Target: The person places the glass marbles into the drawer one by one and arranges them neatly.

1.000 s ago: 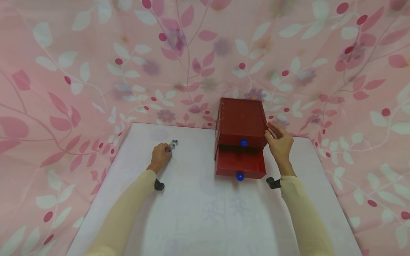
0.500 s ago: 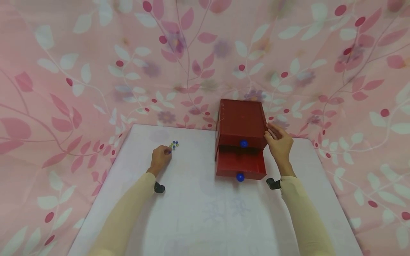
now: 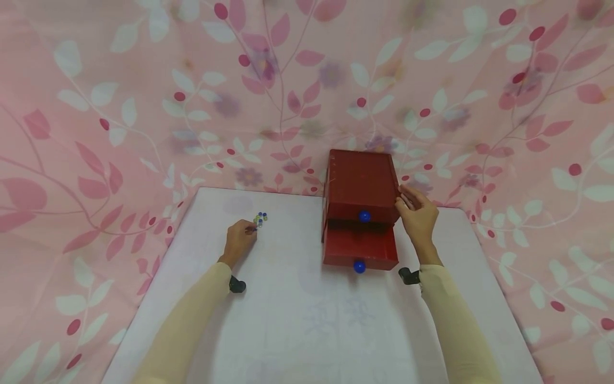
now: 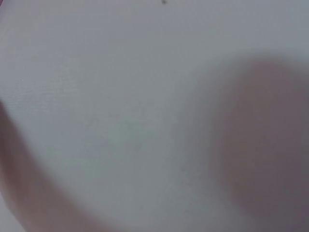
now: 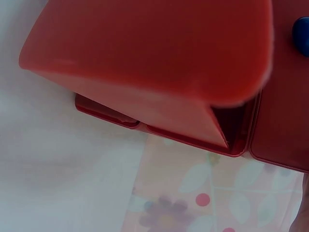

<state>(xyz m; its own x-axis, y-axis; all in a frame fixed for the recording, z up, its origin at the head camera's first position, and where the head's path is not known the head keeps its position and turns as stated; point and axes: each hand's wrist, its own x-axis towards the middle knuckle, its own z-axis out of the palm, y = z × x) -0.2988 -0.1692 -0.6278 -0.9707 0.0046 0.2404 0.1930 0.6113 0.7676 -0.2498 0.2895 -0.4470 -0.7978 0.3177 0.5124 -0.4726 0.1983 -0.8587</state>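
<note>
A red drawer cabinet with blue round knobs stands at the back of the table. Its lower drawer is pulled out; its visible inside shows only red. My right hand rests against the cabinet's right side, fingertips touching near the upper drawer. To the left, my left hand is lowered beside a small cluster of blue and greenish marbles. Its thumb and fingertips pinch what looks like a blue marble, mostly hidden. The left wrist view is blurred and shows no marble clearly.
A white-covered table carries everything. Pink floral cloth hangs behind and at both sides, close to the cabinet's back. The open drawer juts forward in the right wrist view.
My left fingertips have closed together by the marbles, and the hand has drawn very slightly down. The right hand and cabinet stay put.
</note>
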